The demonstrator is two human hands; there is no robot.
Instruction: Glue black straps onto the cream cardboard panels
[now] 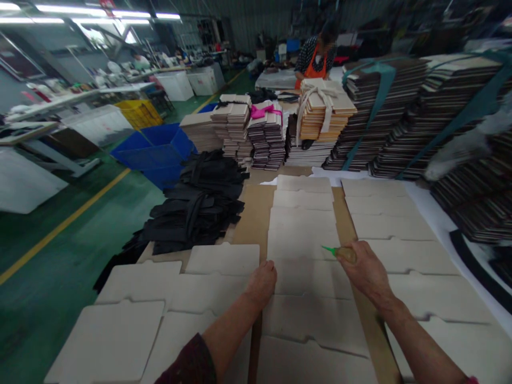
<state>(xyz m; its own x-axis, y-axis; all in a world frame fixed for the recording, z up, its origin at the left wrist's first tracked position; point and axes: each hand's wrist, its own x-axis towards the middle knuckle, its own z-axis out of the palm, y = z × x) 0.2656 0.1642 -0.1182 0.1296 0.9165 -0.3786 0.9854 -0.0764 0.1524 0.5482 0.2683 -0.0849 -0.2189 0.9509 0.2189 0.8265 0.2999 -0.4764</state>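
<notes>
My right hand [370,272] is closed round a small pointed tool [344,254] with a tan, wood-like handle and a bright green tip. The tip points left, over the middle column of overlapping pale beige panels [308,272]. At that column's left edge rests my left hand [262,282], its fingers curled in. Whether it pinches a panel's edge there is hidden. More beige panels [224,260] lie under and beside my left forearm. Another overlapping column of panels [420,256] runs along the right, beside my right hand. Many panels have a small notch or tab on one edge.
Black strips [196,208] are heaped at the left edge of the table. Behind stand tied stacks of boards [266,133] and tall strapped stacks [384,106]. Blue bins [156,152] stand on the green floor. A person in an orange apron [316,66] works at the back.
</notes>
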